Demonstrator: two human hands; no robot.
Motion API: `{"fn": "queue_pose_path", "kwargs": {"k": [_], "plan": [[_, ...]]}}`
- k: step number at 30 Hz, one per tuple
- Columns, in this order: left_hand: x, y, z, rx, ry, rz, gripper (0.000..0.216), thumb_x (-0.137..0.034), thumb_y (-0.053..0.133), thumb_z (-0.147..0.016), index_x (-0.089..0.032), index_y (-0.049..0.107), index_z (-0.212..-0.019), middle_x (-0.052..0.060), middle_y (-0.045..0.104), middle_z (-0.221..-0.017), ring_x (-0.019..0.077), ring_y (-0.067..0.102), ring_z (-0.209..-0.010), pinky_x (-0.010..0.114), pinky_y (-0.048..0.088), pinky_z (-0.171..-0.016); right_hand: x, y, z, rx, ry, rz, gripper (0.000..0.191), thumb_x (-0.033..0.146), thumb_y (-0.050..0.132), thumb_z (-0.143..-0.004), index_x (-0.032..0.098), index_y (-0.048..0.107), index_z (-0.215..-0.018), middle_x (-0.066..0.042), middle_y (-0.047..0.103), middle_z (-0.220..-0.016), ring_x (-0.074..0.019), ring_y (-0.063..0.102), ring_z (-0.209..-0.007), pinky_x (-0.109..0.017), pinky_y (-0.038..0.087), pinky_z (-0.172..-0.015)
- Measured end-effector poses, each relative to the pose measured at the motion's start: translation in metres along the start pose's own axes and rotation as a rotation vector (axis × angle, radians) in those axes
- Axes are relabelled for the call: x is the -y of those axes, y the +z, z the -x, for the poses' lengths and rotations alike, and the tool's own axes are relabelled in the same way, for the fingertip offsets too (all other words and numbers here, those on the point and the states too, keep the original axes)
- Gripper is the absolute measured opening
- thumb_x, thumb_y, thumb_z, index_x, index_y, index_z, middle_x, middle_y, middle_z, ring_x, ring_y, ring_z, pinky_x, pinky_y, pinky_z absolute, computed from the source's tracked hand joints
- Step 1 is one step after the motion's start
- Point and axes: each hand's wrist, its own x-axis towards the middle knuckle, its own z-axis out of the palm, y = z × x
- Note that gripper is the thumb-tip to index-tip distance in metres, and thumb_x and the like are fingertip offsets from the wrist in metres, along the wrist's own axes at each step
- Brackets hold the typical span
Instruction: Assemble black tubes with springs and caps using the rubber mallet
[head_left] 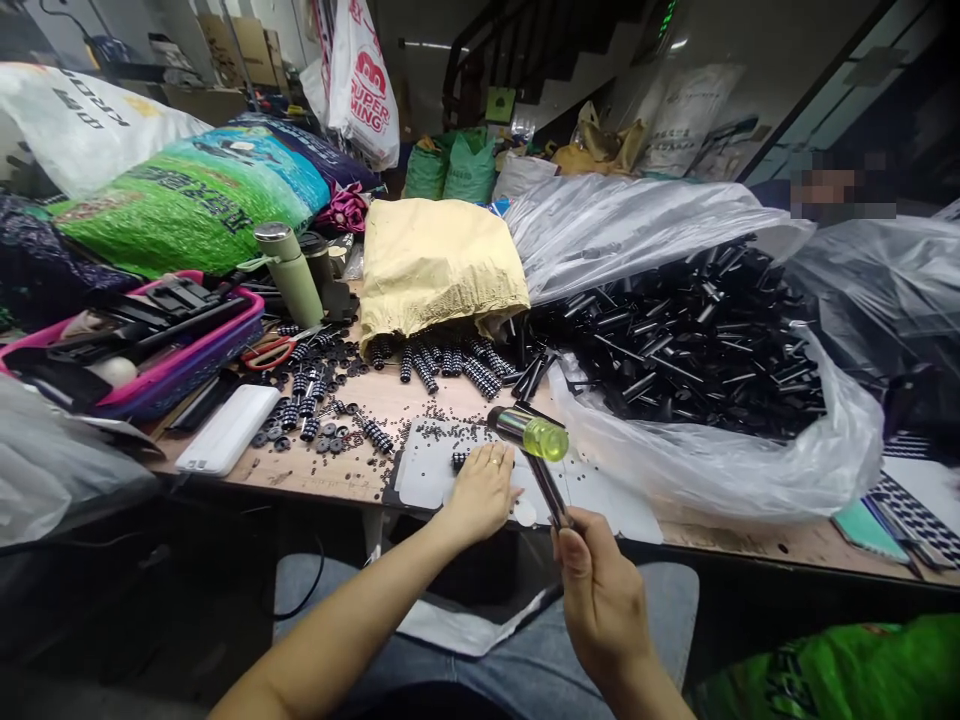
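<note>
My right hand (600, 575) is closed round the dark handle of a mallet (546, 485). Its head, dark at one end and clear yellow-green at the other, is raised above a white board (622, 510) on the table. My left hand (484, 490) rests over the board with fingers bent down. Beside its fingertips shows the end of a black-and-white ridged cylinder (458, 462); the hand hides the rest. Tiny black rings (435, 430) are strewn over the board's back edge. Behind lie several similar ridged cylinders (480, 378) at the mouth of a cream sack (442, 260).
On the right, a clear plastic bag (712, 480) spills over with black parts (675, 350). To the left are a white box-shaped object (229, 430), red-handled scissors (270, 350), a green flask (289, 275) and a pink-rimmed basket (180, 360). Another person sits at far right.
</note>
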Motion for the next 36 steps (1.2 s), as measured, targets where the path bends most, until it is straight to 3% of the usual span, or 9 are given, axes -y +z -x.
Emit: {"fn": "queue_pose_path", "kwargs": {"k": [3,7,14,19,21,26,32,34,36], "plan": [[-0.001,0.004,-0.012,-0.038,-0.114,0.020,0.028,-0.020,0.036,-0.085,-0.015,0.052,-0.107,0.010,0.056,-0.099,0.0210,0.049,-0.094,0.035,0.039,-0.080,-0.001,0.005,-0.004,0.035,0.014,0.015,0.033,0.042,0.027,-0.088,0.020,0.051,-0.086,0.002,0.053,-0.054,-0.0117,0.050,-0.043,-0.022,0.038,-0.044],[-0.010,0.008,-0.022,-0.079,-0.176,0.034,0.020,-0.020,0.037,-0.085,-0.014,0.056,-0.081,0.009,0.054,-0.082,0.0210,0.048,-0.080,0.035,0.040,-0.071,-0.008,0.007,-0.009,0.105,0.004,0.079,0.032,0.043,0.028,-0.087,0.021,0.052,-0.086,-0.001,0.058,-0.060,-0.0138,0.054,-0.048,-0.023,0.040,-0.047],[-0.013,0.015,-0.024,-0.106,-0.217,0.024,0.019,-0.020,0.035,-0.085,-0.014,0.052,-0.079,0.010,0.053,-0.082,0.0220,0.046,-0.081,0.037,0.039,-0.071,-0.023,0.030,-0.008,0.124,-0.021,0.261,0.038,0.041,0.020,-0.089,0.019,0.051,-0.088,-0.003,0.060,-0.063,-0.0151,0.056,-0.050,-0.023,0.038,-0.047],[-0.010,0.016,-0.023,-0.078,-0.217,0.019,0.019,-0.016,0.032,-0.085,-0.014,0.051,-0.082,0.008,0.052,-0.081,0.0206,0.046,-0.079,0.035,0.039,-0.071,-0.023,0.041,-0.017,0.394,-0.011,0.570,0.039,0.042,0.020,-0.089,0.021,0.049,-0.073,-0.002,0.060,-0.058,-0.0151,0.055,-0.045,-0.022,0.026,-0.040],[-0.009,0.013,-0.025,-0.090,-0.222,0.043,0.018,-0.015,0.033,-0.085,-0.014,0.051,-0.082,0.008,0.052,-0.082,0.0203,0.047,-0.080,0.035,0.039,-0.072,-0.014,0.032,-0.020,0.348,-0.002,0.538,0.039,0.044,0.020,-0.089,0.022,0.048,-0.074,-0.001,0.060,-0.058,-0.0154,0.055,-0.045,-0.023,0.027,-0.041],[-0.018,0.002,-0.025,-0.064,-0.254,0.074,0.023,-0.023,0.033,-0.087,-0.012,0.053,-0.087,0.010,0.055,-0.080,0.0218,0.050,-0.082,0.037,0.040,-0.072,-0.005,0.007,-0.024,0.052,0.010,0.359,0.043,0.048,0.016,-0.088,0.021,0.050,-0.083,-0.002,0.057,-0.056,-0.0167,0.055,-0.047,-0.024,0.034,-0.045],[-0.029,-0.024,0.021,-0.013,-0.030,0.169,0.025,-0.035,0.040,-0.084,-0.015,0.055,-0.085,0.009,0.056,-0.085,0.0212,0.050,-0.084,0.035,0.043,-0.071,-0.056,0.019,-0.031,0.178,0.085,0.559,0.036,0.047,0.024,-0.087,0.022,0.049,-0.080,-0.002,0.061,-0.062,-0.0171,0.056,-0.048,-0.024,0.029,-0.045],[-0.008,-0.040,0.034,-0.102,-0.134,0.151,0.026,-0.035,0.041,-0.084,-0.015,0.055,-0.094,0.010,0.054,-0.094,0.0215,0.049,-0.089,0.034,0.043,-0.075,-0.076,0.024,-0.030,0.223,0.112,0.608,0.036,0.047,0.025,-0.087,0.022,0.049,-0.079,-0.003,0.063,-0.066,-0.0168,0.056,-0.049,-0.025,0.028,-0.045],[0.026,-0.055,0.040,-0.232,-0.425,0.020,0.036,-0.035,0.037,-0.086,-0.011,0.049,-0.110,0.016,0.051,-0.106,0.0256,0.046,-0.097,0.039,0.041,-0.079,-0.093,0.028,-0.027,0.254,0.136,0.650,0.038,0.049,0.024,-0.087,0.022,0.048,-0.078,-0.003,0.063,-0.069,-0.0173,0.056,-0.051,-0.025,0.029,-0.045]]}}
